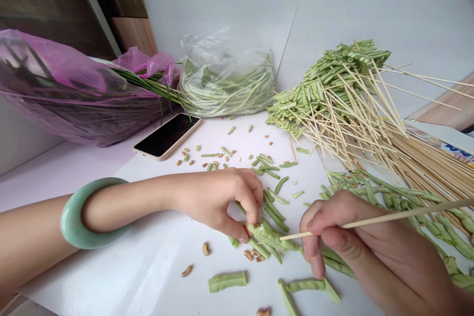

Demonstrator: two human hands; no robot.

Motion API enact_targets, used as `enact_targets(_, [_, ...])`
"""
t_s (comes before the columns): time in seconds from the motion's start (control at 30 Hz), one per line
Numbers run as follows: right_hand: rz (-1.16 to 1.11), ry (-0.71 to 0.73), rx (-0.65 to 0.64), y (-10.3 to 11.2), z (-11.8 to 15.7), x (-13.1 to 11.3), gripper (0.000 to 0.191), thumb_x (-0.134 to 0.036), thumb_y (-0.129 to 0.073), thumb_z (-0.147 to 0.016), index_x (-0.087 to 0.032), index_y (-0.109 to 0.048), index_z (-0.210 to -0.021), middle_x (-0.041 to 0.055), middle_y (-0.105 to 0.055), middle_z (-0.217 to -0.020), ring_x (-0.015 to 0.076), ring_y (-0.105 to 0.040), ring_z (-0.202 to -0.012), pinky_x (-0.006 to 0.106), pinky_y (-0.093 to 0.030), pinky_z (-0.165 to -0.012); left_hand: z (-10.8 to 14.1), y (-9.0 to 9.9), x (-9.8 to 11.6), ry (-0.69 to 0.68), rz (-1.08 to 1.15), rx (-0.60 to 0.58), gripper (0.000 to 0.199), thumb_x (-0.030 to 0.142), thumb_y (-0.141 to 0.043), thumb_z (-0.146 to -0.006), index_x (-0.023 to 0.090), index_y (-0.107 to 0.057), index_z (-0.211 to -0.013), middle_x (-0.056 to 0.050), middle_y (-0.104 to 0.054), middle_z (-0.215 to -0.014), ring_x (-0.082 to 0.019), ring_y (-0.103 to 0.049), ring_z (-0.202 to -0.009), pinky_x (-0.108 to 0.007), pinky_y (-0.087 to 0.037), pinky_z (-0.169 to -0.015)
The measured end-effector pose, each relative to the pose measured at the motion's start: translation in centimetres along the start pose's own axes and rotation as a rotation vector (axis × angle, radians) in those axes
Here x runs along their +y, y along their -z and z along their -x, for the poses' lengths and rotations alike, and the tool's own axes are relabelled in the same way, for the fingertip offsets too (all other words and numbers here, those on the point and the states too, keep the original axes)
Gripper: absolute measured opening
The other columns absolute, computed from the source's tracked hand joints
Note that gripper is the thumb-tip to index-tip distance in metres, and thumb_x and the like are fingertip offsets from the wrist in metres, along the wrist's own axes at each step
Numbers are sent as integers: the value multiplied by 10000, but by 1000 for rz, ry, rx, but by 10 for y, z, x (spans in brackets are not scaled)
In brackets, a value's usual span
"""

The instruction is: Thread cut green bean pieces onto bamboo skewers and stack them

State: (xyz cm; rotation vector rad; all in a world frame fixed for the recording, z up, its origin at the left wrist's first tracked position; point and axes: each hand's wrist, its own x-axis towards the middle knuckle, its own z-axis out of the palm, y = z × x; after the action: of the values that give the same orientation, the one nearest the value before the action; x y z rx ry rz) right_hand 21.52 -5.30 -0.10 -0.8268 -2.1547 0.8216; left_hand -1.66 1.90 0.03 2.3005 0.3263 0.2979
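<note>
left hand [218,202] pinches bean pieces [270,237], right hand [333,237] grips a bamboo skewer [370,220]
threaded skewers [326,84] lie heaped beyond; whole beans [403,207] and bare skewers [425,168] remain beside them

The bamboo skewers [351,123] look matt, the clear plastic bag [227,79] glossy and crinkled. The phone screen [166,134] is shiny glass, the bangle [70,215] polished smooth.

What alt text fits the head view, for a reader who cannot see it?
A left hand pinches a cut green bean while a right hand holds a bamboo skewer with its tip at the bean. Bean pieces lie scattered on a white table, near a pile of skewered beans and a phone.
</note>
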Motion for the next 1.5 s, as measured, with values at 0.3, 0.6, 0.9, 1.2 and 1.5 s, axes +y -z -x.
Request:
enact_targets(0.3, [-6,15,0,0,2,-1,177,-235,-378,-977,-257,-503,-854,-48,-591,-657,89,-585,-519,205,-471,-490,0,-1,-1,-24,-5,18,73,185,-725,-741,159,-704,-676,-74,-631,-792,-181,-564,-800,-282,-467,-776])
enact_targets(0.6, [-9,15,-9,1,1,-2,171,-264,-386,-978,-269,-512,-863,-47,-597,-642,95,-589,-505,204,-467,-464,0,0,-1,-44,-21,11,71,164,-730,-740,109,-713,-698,-99,-630,-805,-181,-567,-819,-272,-458,-793])
enact_targets(0.9, [-11,11,14,2,1,-1,157,-237,-389,-974,-273,-515,-887,-35,-601,-687,99,-599,-526,216,-482,-494,0,-1,0,-43,-8,13,84,154,-724,-741,137,-685,-669,-89,-640,-801,-178,-572,-807,-268,-473,-767])
enact_targets(1.2, [-30,-29,-44,1,4,0,178,-272,-386,-980,-268,-519,-862,-47,-589,-664,90,-582,-534,203,-455,-496,0,-2,1,-47,-28,3,74,149,-735,-729,132,-681,-681,-83,-634,-792,-171,-567,-798,-246,-468,-757])
enact_targets(1.5, [65,21,-68,-3,6,-4,165,-354,-416,-971,-267,-501,-860,-39,-575,-660,96,-570,-570,196,-448,-544,-1,-3,1,-45,-37,-2,81,167,-724,-741,139,-682,-678,-84,-640,-801,-178,-566,-816,-251,-465,-758])
